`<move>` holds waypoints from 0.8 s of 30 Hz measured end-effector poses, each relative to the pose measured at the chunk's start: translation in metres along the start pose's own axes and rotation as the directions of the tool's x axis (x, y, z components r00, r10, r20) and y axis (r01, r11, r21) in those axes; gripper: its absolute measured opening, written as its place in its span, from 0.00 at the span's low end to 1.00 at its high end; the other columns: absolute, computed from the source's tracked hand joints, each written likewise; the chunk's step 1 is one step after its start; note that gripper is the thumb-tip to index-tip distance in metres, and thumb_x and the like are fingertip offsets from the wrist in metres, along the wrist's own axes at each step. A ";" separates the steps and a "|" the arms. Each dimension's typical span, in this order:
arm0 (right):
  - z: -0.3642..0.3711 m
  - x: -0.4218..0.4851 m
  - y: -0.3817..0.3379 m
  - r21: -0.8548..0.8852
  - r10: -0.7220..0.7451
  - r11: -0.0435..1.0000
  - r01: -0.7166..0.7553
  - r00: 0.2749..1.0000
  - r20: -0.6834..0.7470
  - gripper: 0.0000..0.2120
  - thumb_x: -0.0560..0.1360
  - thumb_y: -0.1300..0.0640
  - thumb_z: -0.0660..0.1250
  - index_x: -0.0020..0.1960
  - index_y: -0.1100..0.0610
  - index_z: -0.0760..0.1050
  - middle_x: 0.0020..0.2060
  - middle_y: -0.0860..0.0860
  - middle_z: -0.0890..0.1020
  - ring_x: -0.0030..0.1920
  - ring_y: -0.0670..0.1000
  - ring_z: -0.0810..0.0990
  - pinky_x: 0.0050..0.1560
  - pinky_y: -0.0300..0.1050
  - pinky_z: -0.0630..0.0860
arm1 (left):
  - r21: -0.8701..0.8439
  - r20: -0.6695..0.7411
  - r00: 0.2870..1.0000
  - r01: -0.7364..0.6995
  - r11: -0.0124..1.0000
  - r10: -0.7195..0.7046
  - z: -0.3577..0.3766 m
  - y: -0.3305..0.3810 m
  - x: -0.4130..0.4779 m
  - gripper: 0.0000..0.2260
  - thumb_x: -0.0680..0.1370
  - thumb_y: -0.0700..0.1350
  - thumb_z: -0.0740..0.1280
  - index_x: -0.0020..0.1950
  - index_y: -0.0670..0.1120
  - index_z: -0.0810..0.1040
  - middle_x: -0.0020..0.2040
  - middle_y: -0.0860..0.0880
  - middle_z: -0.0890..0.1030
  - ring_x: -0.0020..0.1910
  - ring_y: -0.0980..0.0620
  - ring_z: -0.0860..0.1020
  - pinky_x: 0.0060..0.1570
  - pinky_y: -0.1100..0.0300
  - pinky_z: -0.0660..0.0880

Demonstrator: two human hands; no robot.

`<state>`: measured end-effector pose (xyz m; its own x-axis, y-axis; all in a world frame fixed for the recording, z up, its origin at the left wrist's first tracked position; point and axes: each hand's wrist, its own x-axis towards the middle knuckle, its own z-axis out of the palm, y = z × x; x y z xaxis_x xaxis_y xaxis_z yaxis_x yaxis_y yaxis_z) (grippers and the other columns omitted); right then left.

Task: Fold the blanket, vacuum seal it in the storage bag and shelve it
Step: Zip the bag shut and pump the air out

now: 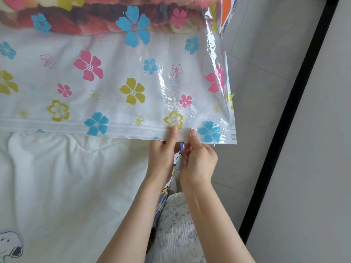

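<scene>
A clear storage bag (117, 73) printed with pink, blue and yellow flowers lies flat across the white bed. The folded blanket (91, 18), red, pink and cream, fills the bag's far end at the top of the view. The white zip strip (76, 127) runs along the bag's near edge. My left hand (163, 156) and my right hand (197, 160) sit side by side at the strip's right end. Each pinches the strip, thumb on top and fingers under the edge. The bag's right corner overhangs the bed.
A white quilt (66, 183) with a cartoon dog print covers the bed on the left. Grey floor tiles (256, 92) lie to the right. A black frame edge (288, 118) runs diagonally along a grey panel at far right. My patterned clothing shows below my arms.
</scene>
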<state>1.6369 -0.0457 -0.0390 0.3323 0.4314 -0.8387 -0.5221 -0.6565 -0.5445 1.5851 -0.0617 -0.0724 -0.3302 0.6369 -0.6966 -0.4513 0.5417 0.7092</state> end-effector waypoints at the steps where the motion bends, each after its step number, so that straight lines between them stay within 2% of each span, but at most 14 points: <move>1: -0.003 0.002 -0.002 0.009 0.006 1.000 -0.006 1.000 -0.015 0.20 0.75 0.61 0.68 0.29 0.58 0.64 0.21 0.49 0.68 0.21 0.46 0.63 0.25 0.37 0.62 | 0.013 0.004 1.000 -0.006 1.000 0.006 -0.001 0.000 0.001 0.18 0.72 0.57 0.68 0.36 0.42 0.74 0.30 0.45 0.64 0.30 0.50 0.62 0.34 0.53 0.64; 3: -0.007 0.006 -0.006 0.050 0.025 0.998 -0.023 0.999 -0.033 0.18 0.75 0.61 0.69 0.30 0.58 0.66 0.21 0.48 0.69 0.22 0.46 0.63 0.28 0.39 0.61 | 0.009 0.002 1.000 -0.012 1.000 0.012 0.000 0.000 0.001 0.21 0.68 0.61 0.68 0.41 0.43 0.73 0.33 0.46 0.63 0.34 0.46 0.59 0.37 0.53 0.61; 5: -0.009 0.008 -0.008 0.077 0.032 0.997 -0.028 0.998 -0.046 0.18 0.75 0.61 0.69 0.30 0.59 0.66 0.21 0.48 0.69 0.22 0.45 0.62 0.30 0.40 0.61 | 0.000 -0.001 1.000 -0.017 1.000 0.017 0.001 0.001 0.000 0.21 0.68 0.61 0.68 0.42 0.44 0.72 0.36 0.45 0.65 0.36 0.46 0.60 0.39 0.53 0.62; 9: -0.012 0.008 -0.006 0.056 0.033 0.998 -0.032 0.999 -0.005 0.16 0.75 0.60 0.69 0.31 0.58 0.68 0.22 0.48 0.68 0.23 0.46 0.63 0.30 0.40 0.63 | -0.026 -0.020 0.999 -0.030 0.999 0.030 0.000 -0.001 0.001 0.18 0.76 0.52 0.67 0.33 0.45 0.67 0.28 0.49 0.60 0.30 0.50 0.58 0.34 0.58 0.61; 12: -0.021 0.012 -0.018 -0.019 0.042 0.999 -0.041 0.999 0.034 0.12 0.74 0.54 0.70 0.38 0.59 0.72 0.23 0.49 0.69 0.24 0.46 0.68 0.30 0.40 0.65 | -0.010 -0.020 0.999 -0.040 0.999 0.039 0.001 -0.003 0.003 0.23 0.73 0.55 0.68 0.27 0.50 0.58 0.25 0.53 0.56 0.30 0.49 0.55 0.34 0.54 0.54; 13: -0.025 0.015 -0.023 -0.022 0.030 0.999 -0.030 0.999 0.023 0.12 0.74 0.53 0.70 0.39 0.60 0.72 0.24 0.50 0.69 0.24 0.45 0.68 0.30 0.40 0.66 | -0.020 -0.033 0.999 -0.026 0.999 0.025 0.001 -0.004 0.004 0.23 0.72 0.55 0.68 0.25 0.51 0.59 0.24 0.53 0.58 0.29 0.49 0.56 0.34 0.54 0.55; 15: -0.031 0.020 -0.031 0.007 -0.023 1.000 0.023 1.000 -0.004 0.14 0.75 0.56 0.69 0.36 0.59 0.68 0.24 0.50 0.68 0.23 0.45 0.67 0.28 0.37 0.66 | -0.093 -0.045 0.999 0.013 0.996 -0.017 0.003 -0.007 0.004 0.18 0.71 0.54 0.68 0.22 0.53 0.71 0.24 0.54 0.67 0.26 0.53 0.63 0.35 0.59 0.62; 17: -0.032 0.023 -0.034 0.014 -0.072 0.997 0.073 0.997 -0.023 0.17 0.75 0.60 0.69 0.32 0.57 0.64 0.23 0.49 0.68 0.23 0.44 0.66 0.26 0.34 0.66 | -0.163 -0.028 0.998 0.054 0.985 -0.060 0.011 -0.007 0.003 0.10 0.69 0.52 0.70 0.29 0.51 0.79 0.29 0.51 0.75 0.29 0.53 0.71 0.39 0.59 0.68; 19: -0.031 0.021 -0.033 0.003 -0.092 0.996 0.092 0.995 -0.034 0.19 0.75 0.61 0.69 0.31 0.57 0.64 0.22 0.48 0.68 0.24 0.44 0.67 0.25 0.34 0.66 | -0.202 0.018 0.997 0.084 0.976 -0.082 0.023 -0.007 0.001 0.05 0.68 0.49 0.71 0.38 0.48 0.82 0.38 0.47 0.80 0.38 0.49 0.77 0.42 0.55 0.73; 21: -0.031 0.020 -0.033 0.019 -0.097 0.995 0.098 0.994 -0.044 0.19 0.75 0.62 0.69 0.30 0.57 0.64 0.23 0.49 0.69 0.24 0.45 0.67 0.25 0.34 0.67 | -0.250 0.035 0.994 0.106 0.963 -0.100 0.035 -0.007 -0.002 0.03 0.69 0.46 0.71 0.39 0.48 0.84 0.43 0.45 0.81 0.43 0.47 0.78 0.45 0.54 0.75; 22: -0.030 0.021 -0.033 0.028 -0.099 0.995 0.101 0.994 -0.045 0.19 0.75 0.62 0.68 0.30 0.57 0.64 0.23 0.49 0.68 0.24 0.45 0.66 0.25 0.34 0.67 | -0.258 0.031 0.994 0.106 0.960 -0.101 0.038 -0.009 -0.003 0.03 0.69 0.46 0.71 0.39 0.48 0.84 0.44 0.44 0.81 0.43 0.46 0.78 0.44 0.54 0.75; 24: -0.031 0.022 -0.032 0.010 -0.105 0.994 0.105 0.994 -0.028 0.19 0.76 0.60 0.68 0.30 0.57 0.64 0.23 0.49 0.68 0.24 0.46 0.65 0.27 0.36 0.67 | -0.217 0.007 0.998 0.063 0.974 -0.063 0.040 -0.011 -0.004 0.03 0.72 0.45 0.70 0.39 0.48 0.82 0.39 0.48 0.80 0.36 0.52 0.76 0.38 0.58 0.74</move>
<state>1.6858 -0.0343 -0.0402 0.4073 0.4801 -0.7769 -0.4921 -0.6013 -0.6295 1.6248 -0.0478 -0.0734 -0.2952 0.6055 -0.7391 -0.6404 0.4487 0.6234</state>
